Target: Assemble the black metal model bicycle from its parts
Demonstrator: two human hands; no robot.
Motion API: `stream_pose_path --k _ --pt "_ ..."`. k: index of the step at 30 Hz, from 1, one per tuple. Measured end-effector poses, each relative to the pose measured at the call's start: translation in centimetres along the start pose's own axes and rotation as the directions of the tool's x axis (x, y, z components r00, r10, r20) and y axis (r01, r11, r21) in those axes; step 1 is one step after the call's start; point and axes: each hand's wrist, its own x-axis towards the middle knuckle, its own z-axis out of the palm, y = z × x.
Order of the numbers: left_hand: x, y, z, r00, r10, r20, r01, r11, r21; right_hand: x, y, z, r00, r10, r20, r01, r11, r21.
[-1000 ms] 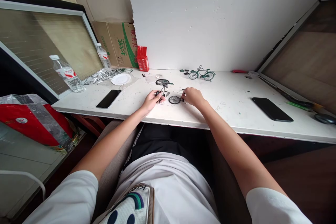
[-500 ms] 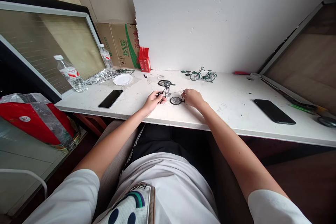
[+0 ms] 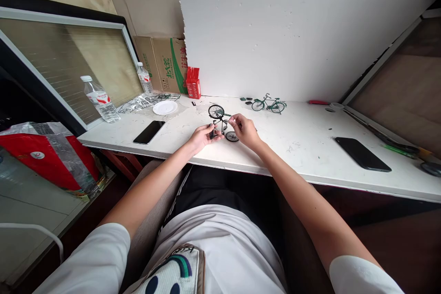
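Note:
A small black model bicycle [image 3: 220, 121] is held by its near end in my left hand [image 3: 202, 138], fingers closed around it. Its mounted spoked wheel [image 3: 216, 111] points away from me, with a thin dark green part beside it. My right hand [image 3: 244, 129] is at the model's right side, thumb and fingers pinched together close to the frame. Whatever lies between those fingertips is too small to make out. Below the right fingers is a loose-looking spoked wheel [image 3: 232, 136], partly covered by the hand; whether it is attached to anything cannot be seen.
A green model bicycle [image 3: 268, 104] stands at the back, with small dark pieces [image 3: 246, 99] beside it. Phones [image 3: 149, 132] [image 3: 362, 153] lie at both sides. A white lid [image 3: 165, 107], water bottles [image 3: 99, 99], a red box [image 3: 193, 83] and a carton [image 3: 161, 62] occupy the left.
My right hand has moved left, from beside the loose wheel to the model's frame. The mounted wheel has turned to show more of its face. The view has shifted slightly.

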Motion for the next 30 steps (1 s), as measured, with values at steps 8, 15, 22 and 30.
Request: stream_pose_path --k 8,15,22,30 --pt "-0.6 -1.6 1.8 0.992 -0.003 0.126 0.017 0.994 -0.111 -1.1 -1.9 2.0 0.999 0.011 0.032 -0.012 1.0 0.027" --pt "-0.9 -1.6 1.8 0.991 -0.007 0.135 0.021 0.995 -0.102 -1.5 -1.9 2.6 1.0 0.013 0.022 -0.015 0.995 0.094" --pt "-0.9 -1.7 1.7 0.991 -0.009 0.132 0.02 0.996 -0.086 -1.6 -2.0 2.7 0.997 0.038 0.062 -0.044 0.993 0.107" --pt "-0.9 -1.7 1.5 0.994 -0.011 0.108 0.02 0.996 -0.088 -1.6 -2.2 2.6 0.996 0.038 0.078 -0.043 0.997 0.07"
